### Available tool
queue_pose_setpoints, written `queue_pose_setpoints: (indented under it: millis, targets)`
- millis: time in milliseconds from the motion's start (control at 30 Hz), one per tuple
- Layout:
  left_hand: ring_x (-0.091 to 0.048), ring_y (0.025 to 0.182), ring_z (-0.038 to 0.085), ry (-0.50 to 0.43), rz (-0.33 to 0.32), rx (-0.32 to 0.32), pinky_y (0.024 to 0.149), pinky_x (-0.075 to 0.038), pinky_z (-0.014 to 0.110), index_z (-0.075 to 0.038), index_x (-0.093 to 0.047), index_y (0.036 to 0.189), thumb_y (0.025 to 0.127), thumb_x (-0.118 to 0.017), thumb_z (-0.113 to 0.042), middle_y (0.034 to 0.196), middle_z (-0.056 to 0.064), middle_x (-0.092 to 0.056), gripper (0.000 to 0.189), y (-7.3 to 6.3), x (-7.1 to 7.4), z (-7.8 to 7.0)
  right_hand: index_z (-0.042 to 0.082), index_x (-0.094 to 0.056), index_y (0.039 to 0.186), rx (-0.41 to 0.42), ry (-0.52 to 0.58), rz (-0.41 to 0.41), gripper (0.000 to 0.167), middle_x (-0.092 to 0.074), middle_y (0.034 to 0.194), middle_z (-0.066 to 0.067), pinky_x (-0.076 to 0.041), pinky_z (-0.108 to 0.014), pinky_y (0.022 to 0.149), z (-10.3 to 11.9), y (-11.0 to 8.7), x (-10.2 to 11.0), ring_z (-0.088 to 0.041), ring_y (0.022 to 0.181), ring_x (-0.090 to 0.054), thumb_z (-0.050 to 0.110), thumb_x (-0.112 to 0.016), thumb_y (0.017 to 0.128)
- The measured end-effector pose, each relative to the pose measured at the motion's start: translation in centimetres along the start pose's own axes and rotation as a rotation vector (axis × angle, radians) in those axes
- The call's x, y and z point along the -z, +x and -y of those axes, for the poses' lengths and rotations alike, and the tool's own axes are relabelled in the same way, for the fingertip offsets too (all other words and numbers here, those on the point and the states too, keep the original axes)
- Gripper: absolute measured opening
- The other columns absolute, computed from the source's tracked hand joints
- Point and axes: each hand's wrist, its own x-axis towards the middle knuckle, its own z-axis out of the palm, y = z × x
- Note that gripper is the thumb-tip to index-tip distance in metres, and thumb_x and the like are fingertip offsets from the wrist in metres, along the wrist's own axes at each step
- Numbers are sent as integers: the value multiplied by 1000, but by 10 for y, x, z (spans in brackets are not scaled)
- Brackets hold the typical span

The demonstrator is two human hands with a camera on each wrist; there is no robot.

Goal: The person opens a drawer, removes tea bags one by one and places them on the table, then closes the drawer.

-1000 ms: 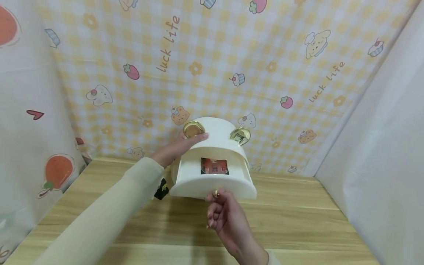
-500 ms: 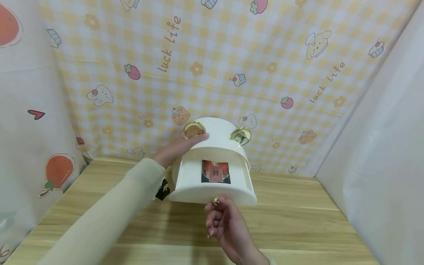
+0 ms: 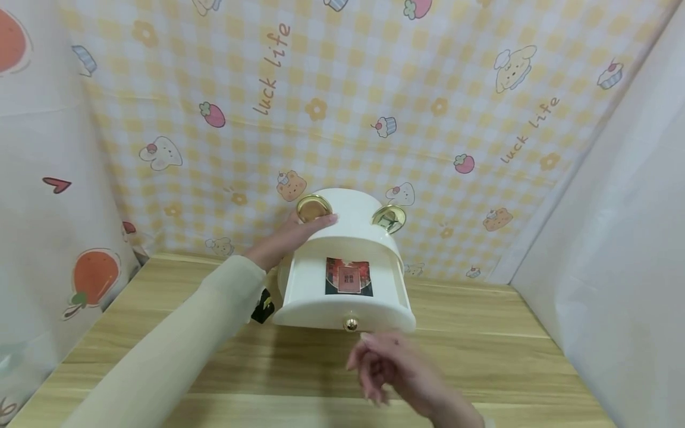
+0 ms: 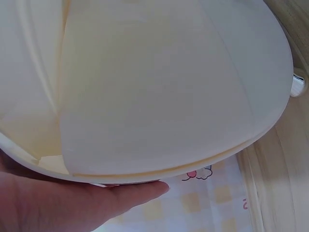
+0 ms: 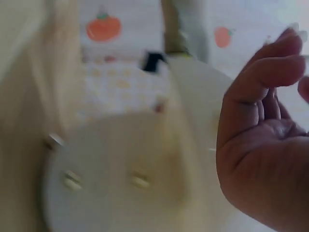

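Rests the left hand [image 3: 286, 239] against the left side of the white box [image 3: 353, 214], with the thumb laid straight over the top beside a round gold piece [image 3: 313, 208]; cannot tell whether gripping, with the other fingers hidden. Hangs the right hand [image 3: 397, 367] free and apart from the gold knob [image 3: 350, 324], with fingers loosely bent. Has the drawer [image 3: 313, 312] pulled out, with a red-and-black packet [image 3: 348, 277] lying inside. Faces a wooden tabletop [image 3: 471, 339], with a black object [image 3: 263, 307] near the box.
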Motion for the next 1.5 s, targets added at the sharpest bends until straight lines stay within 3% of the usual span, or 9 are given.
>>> queue_pose_setpoints:
  millis: [67,267,367,600,767,900,1167,1400,1500]
  targets:
    - [-75,100,28,-5,0,-1,80,-62,46,-35,-47,138,86,-68,-66,121,9,-70,63,-2,0,-2,-28,-48,102,55,-104,9,42,-45,66,-34,-36,-22,37,17,-2,7,-3,56,-57,9,-29,109]
    - [-75,101,29,-21,18,-24,81,-62,48,-34,-47,140,90,-67,-62,123,10,-70,61,-5,1,-4,-1,-67,107,69,-305,-55,34,-67,74,3,-43,-22,42,64,-3,30,-4,54,-54,5,-34,108]
    - [-74,101,27,-5,10,-4,82,-62,46,-37,-46,141,90,-66,-63,123,8,-70,61,-7,-1,-6,10,-71,110,28,-352,-91,34,-68,77,9,-44,-22,44,86,0,39,-1,57,-55,8,-36,108]
    - [-73,105,28,10,16,10,81,-62,47,-37,-37,147,90,-65,-63,127,9,-66,69,-14,-3,-10,7,-69,110,-137,-489,-214,25,-62,69,6,-37,-23,42,118,18,52,-4,51,-49,20,-48,108]
    - [-74,101,29,2,9,-6,79,-62,47,-35,-37,147,89,-66,-63,126,11,-66,70,-15,-3,-9,7,-68,114,-281,-632,-307,30,-52,62,4,-29,-25,42,116,38,59,-9,50,-41,34,-58,104]
    - [-76,95,30,-6,0,0,76,-62,48,-33,-41,143,87,-68,-65,119,12,-70,70,-12,-3,-7,9,-70,115,-346,-738,-365,34,-56,64,0,-30,-24,43,107,54,65,-11,50,-43,39,-66,98]
    - [-76,92,29,23,1,31,75,-62,48,-28,-40,144,90,-65,-64,118,14,-70,69,-17,-3,-12,22,-77,105,-401,-1029,-297,18,-62,59,-1,-41,-26,44,87,82,69,-13,45,-47,35,-68,96]
    - [-76,90,29,7,6,21,74,-62,48,-29,-43,142,91,-64,-63,117,15,-69,65,-16,-3,-10,3,-70,114,-433,-1255,-293,37,-64,57,-1,-46,-27,46,76,97,59,-13,44,-57,32,-73,93]
    - [-76,92,28,6,4,16,75,-62,47,-32,-41,143,90,-65,-63,119,13,-69,65,-15,-3,-10,1,-70,103,-453,-1291,-282,40,-66,61,-4,-47,-28,48,73,101,54,-14,48,-60,38,-77,89]
